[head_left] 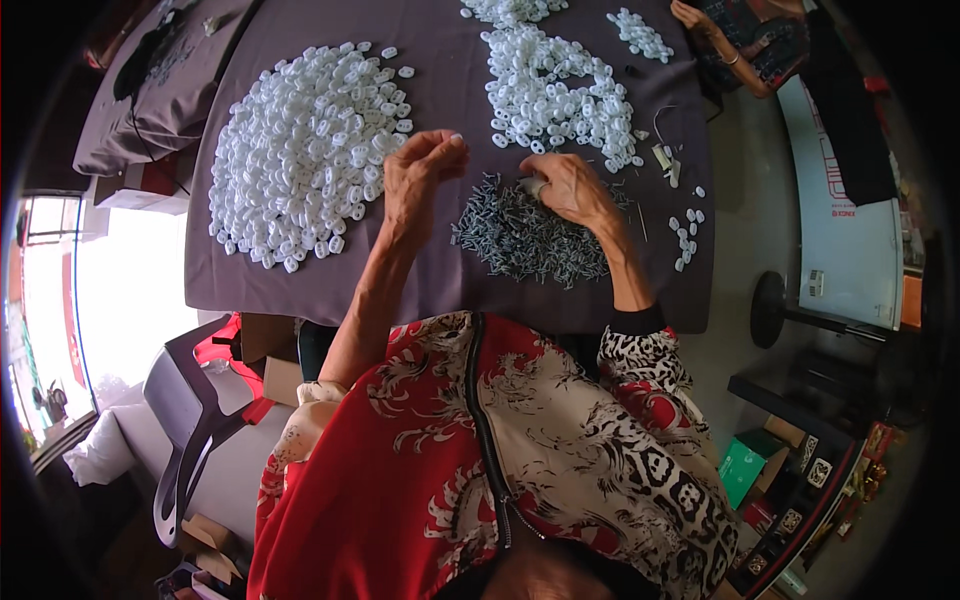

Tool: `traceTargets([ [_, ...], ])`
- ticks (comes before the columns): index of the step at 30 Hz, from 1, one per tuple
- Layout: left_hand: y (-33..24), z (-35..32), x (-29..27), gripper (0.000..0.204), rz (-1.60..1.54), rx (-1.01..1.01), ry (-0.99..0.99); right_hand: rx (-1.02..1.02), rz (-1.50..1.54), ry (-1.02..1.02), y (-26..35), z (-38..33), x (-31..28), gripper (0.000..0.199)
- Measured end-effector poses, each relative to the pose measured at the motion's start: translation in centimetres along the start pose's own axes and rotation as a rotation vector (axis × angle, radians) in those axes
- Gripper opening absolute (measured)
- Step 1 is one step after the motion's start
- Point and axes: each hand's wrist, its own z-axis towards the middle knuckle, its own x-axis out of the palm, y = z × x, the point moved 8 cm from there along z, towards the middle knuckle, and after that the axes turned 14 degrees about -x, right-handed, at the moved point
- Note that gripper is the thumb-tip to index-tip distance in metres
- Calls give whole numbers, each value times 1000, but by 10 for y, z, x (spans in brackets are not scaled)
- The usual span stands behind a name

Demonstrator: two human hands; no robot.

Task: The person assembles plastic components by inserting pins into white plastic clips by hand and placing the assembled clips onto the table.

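My left hand is raised over the cloth between a big heap of small white oval plastic pieces and a pile of small grey screws. Its thumb and fingers are pinched together; whatever they hold is too small to name. At the upper edge of the screw pile, my right hand has its fingers curled. Something pale shows by its fingertips, and the hand itself hides what is in the grip. Beyond the right hand lies a second heap of white pieces.
A dark cloth covers the table. To the right lie a few loose white pieces and a small pale tool-like object. Another person's hand is at the far right. A grey chair stands at the left.
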Motion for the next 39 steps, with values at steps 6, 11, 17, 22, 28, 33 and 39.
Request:
traceTargets([
  [6,29,-18,0,16,158,13,-61,-170,80,147,48,9,14,17],
  [11,47,-19,14,13,206,330,-62,-200,-64,28,33,11,22,17],
  [17,49,18,44,14,319,304,-120,-108,-52,-135,7,-2,-31,23],
  [22,29,11,39,20,142,266,-32,-197,85,177,60,-39,4,19],
  [28,17,-44,22,14,573,446,-76,-99,-59,147,31,-38,17,20],
  [33,37,-57,44,11,786,570,36,-98,-36,-152,10,-32,-33,17],
  [39,37,-35,62,10,787,636,86,-25,-305,-383,-52,-48,-67,19],
])
